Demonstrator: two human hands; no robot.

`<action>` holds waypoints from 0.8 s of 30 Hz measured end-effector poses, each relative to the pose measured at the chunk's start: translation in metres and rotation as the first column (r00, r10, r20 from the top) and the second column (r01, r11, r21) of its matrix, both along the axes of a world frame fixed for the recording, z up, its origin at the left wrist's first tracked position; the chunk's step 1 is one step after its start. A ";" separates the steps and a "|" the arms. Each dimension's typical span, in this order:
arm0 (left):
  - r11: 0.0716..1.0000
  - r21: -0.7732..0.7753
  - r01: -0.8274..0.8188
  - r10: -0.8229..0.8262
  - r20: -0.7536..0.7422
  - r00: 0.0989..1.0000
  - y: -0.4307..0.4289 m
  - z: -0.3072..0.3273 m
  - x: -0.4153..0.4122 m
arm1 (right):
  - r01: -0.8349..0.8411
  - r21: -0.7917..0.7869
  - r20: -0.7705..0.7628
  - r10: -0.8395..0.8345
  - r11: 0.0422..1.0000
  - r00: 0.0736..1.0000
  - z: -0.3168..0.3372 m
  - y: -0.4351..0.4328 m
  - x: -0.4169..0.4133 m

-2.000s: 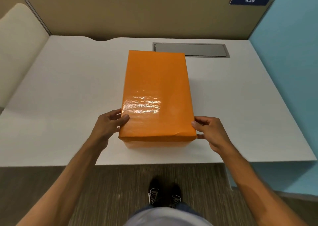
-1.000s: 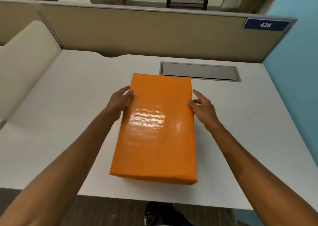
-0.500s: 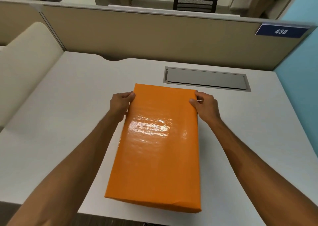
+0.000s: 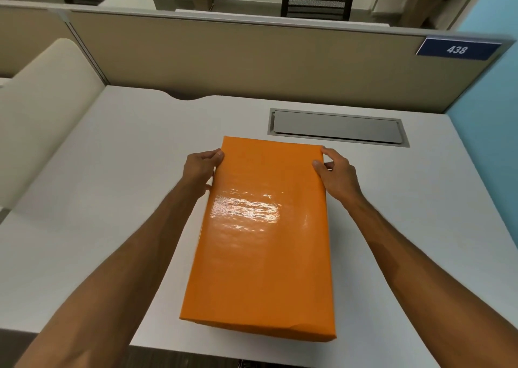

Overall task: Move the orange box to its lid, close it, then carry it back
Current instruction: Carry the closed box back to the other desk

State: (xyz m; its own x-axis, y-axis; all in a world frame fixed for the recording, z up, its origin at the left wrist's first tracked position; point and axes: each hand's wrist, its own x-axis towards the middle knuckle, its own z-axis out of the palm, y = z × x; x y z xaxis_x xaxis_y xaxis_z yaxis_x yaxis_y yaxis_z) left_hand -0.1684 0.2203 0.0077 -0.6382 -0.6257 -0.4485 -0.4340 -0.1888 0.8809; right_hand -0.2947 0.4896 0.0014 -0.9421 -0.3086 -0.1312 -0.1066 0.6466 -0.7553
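Left hand (image 4: 201,169) is pressed against the left long side of the orange box (image 4: 263,238), close to its far corner; the thumb lies on the top edge and the remaining fingers curl down the side, out of view. Right hand (image 4: 336,176) mirrors it on the right long side near the far corner, thumb tip on the top edge, index finger reaching to the corner itself. Both hands clasp the box between them; neither hand is wrapped fully around anything, the hold being a squeeze from two sides

The box shows one continuous glossy orange top surface, with a bright glare patch at mid-length. No seam between lid and base can be made out from this angle, so lid fit along the sides cannot be confirmed. Whether the box rests on the surface or is raised off it cannot be told

The box lies lengthwise on the white desk (image 4: 101,199), its near end reaching the desk's near edge. Just beyond the box's far right corner, a grey recessed cable hatch (image 4: 336,127) is set in the desk. Further beyond the box stands a beige partition (image 4: 252,62), carrying a blue plate reading 438 (image 4: 457,49) to the far right of the box
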 end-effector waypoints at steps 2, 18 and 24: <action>1.000 -0.015 0.014 -0.014 -0.019 1.000 0.002 0.001 0.004 | 0.001 -0.020 0.026 0.000 1.000 1.000 0.005 0.001 0.007; 0.982 -0.107 0.155 -0.168 -0.125 0.978 0.038 -0.013 0.144 | 0.176 -0.237 0.153 -0.142 0.955 0.978 -0.010 0.066 0.131; 0.992 -0.033 0.122 -0.126 -0.157 0.980 0.046 -0.014 0.167 | 0.252 -0.317 0.197 -0.196 0.914 0.961 -0.011 0.075 0.163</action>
State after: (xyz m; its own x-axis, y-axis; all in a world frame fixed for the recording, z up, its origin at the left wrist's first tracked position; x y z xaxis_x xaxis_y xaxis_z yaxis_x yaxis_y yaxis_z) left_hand -0.0016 0.2667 -0.0058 -0.7732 -0.5465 -0.3217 -0.3074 -0.1207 0.9439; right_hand -0.1321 0.5643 -0.0097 -0.9672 -0.1437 -0.2094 0.1494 0.3444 -0.9268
